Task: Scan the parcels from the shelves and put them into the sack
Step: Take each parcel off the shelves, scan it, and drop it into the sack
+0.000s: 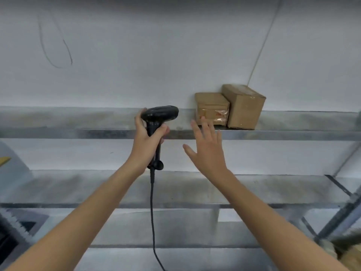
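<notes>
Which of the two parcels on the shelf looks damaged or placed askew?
The smaller box has wrinkled, shiny tape across its front. The taller box stands turned at an angle to the shelf edge. Nothing looks spilled.

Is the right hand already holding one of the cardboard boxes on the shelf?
No, the right hand is open with spread fingers just in front of the smaller box, not gripping it.

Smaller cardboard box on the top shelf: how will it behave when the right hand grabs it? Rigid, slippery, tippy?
The smaller cardboard box looks square-edged, so probably rigid. The glossy tape on its front may be slick; bare card should grip better. It sits flat against the larger box, so tipping seems unlikely.
</notes>
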Tool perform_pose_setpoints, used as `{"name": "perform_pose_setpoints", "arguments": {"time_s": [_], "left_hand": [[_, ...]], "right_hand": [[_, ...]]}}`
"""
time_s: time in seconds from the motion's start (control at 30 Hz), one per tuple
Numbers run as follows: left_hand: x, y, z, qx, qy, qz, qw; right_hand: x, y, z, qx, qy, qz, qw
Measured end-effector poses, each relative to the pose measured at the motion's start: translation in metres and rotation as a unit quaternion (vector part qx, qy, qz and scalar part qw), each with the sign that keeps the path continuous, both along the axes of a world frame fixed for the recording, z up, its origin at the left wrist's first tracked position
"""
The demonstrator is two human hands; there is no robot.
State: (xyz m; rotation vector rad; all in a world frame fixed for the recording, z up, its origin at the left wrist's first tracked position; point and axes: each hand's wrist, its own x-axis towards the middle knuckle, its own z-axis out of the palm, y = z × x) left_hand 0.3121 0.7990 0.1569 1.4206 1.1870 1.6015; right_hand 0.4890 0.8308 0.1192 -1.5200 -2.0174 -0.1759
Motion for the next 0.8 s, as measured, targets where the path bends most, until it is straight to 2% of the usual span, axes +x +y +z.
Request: {"name": "perform_pose_setpoints", "arguments": {"time_s": [0.1, 0.23, 0.4, 0.53, 0.7, 0.8], "left_hand": [[-0.001, 0.044, 0.022, 0.009, -0.025, -0.023, 0.999], [0.002, 0.092, 0.038, 0.014, -0.043, -0.051, 0.998], [0.002, 0.124, 0.035, 0.014, -0.074, -0.088, 0.993], [-0.002, 0.14, 0.026, 0.004, -0.093, -0.098, 0.991], [-0.004, 0.144, 0.015, -0.024, -0.124, -0.095, 0.987], [-0.009, 0.14, 0.014, -0.034, -0.136, -0.092, 0.986]], "right_hand": [[-0.007, 0.042, 0.037, 0.02, -0.018, -0.057, 0.998], [-0.015, 0.09, 0.067, -0.015, -0.044, -0.122, 0.991], [-0.013, 0.125, 0.08, -0.087, -0.15, -0.189, 0.966], [-0.015, 0.14, 0.078, -0.134, -0.126, -0.204, 0.962], [-0.009, 0.144, 0.073, -0.053, -0.082, -0.205, 0.974], [-0.002, 0.151, 0.082, -0.061, -0.072, -0.238, 0.967]]}}
